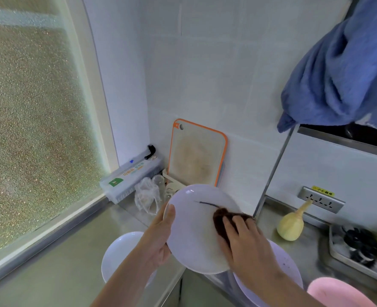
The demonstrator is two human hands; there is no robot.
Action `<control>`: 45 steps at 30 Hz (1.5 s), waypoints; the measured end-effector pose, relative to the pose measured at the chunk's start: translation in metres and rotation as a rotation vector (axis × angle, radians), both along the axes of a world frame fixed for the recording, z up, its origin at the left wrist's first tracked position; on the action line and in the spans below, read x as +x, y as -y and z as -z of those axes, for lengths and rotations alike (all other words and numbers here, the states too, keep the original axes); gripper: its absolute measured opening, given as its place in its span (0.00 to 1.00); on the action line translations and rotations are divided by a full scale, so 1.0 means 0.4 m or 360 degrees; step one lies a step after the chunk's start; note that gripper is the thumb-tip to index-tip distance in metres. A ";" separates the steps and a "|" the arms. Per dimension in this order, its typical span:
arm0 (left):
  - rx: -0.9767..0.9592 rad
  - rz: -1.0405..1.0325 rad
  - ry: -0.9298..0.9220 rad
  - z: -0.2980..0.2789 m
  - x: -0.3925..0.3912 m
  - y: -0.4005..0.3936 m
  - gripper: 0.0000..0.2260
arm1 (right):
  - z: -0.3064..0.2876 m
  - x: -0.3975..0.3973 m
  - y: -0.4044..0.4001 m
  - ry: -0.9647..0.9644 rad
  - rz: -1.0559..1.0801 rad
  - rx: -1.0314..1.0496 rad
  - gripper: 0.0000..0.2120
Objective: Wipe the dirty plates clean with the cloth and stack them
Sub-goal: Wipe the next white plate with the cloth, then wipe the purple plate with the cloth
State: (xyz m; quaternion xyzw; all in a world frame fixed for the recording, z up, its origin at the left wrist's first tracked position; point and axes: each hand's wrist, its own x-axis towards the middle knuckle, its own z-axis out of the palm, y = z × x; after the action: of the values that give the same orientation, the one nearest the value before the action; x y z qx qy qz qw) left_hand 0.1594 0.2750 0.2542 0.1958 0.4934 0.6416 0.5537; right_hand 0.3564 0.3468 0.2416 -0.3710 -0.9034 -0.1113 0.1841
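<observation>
You hold one white plate (pixel 196 227) tilted up above the steel counter (pixel 72 251), a dark streak across its face. Your left hand (pixel 161 238) grips its left rim, thumb curled over the front. Your right hand (pixel 245 242) presses one brown cloth (pixel 222 218) flat against the plate, fingers nearly straight. Two more plates show: a white plate (pixel 119 253) lies on the counter under your left arm, and a speckled plate (pixel 285 262) sits below your right wrist. One pink bowl (pixel 336 293) sits at the bottom right. Behind, one cutting board (pixel 196 154) leans on the tiled wall, and one blue towel (pixel 342 69) hangs above.
</observation>
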 end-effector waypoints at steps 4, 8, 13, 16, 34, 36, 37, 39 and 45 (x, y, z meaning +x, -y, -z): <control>-0.0008 0.0004 0.0024 0.003 -0.016 -0.005 0.17 | 0.048 -0.006 0.079 -0.0029 -0.0407 -0.0181 0.20; -0.0179 0.0033 0.0072 0.011 -0.003 -0.012 0.21 | 0.048 -0.091 0.095 -0.0002 -0.0558 -0.0216 0.22; -0.0228 0.0072 -0.0048 0.040 -0.029 -0.033 0.22 | 0.064 -0.182 0.046 0.0029 -0.0389 -0.0212 0.26; -0.0212 0.0171 -0.0030 0.084 -0.030 -0.038 0.17 | 0.081 -0.214 -0.014 0.0029 -0.0173 -0.0213 0.27; -0.0641 -0.0343 0.0053 0.537 -0.116 -0.272 0.22 | 0.339 0.050 -0.119 -0.0143 0.0732 -0.1287 0.18; -0.0718 -0.0373 0.0061 0.590 -0.097 -0.288 0.23 | 0.350 0.080 -0.121 -0.0272 0.0763 -0.1286 0.19; -0.0732 -0.0400 0.0067 0.619 -0.090 -0.296 0.23 | 0.356 0.097 -0.123 -0.0283 0.0767 -0.1266 0.19; -0.0742 -0.0428 0.0098 0.663 -0.074 -0.313 0.24 | 0.367 0.135 -0.126 -0.0310 0.0781 -0.1224 0.18; -0.0810 -0.0553 0.0062 0.694 -0.005 -0.356 0.24 | 0.385 0.254 -0.139 -0.0372 0.0880 -0.1146 0.16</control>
State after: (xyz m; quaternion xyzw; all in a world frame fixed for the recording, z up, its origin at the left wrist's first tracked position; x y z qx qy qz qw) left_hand 0.1574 0.4174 -0.0233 -0.0489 0.6536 0.5862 0.4763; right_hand 0.4579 0.4023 0.0877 -0.6481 -0.7249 0.2070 0.1074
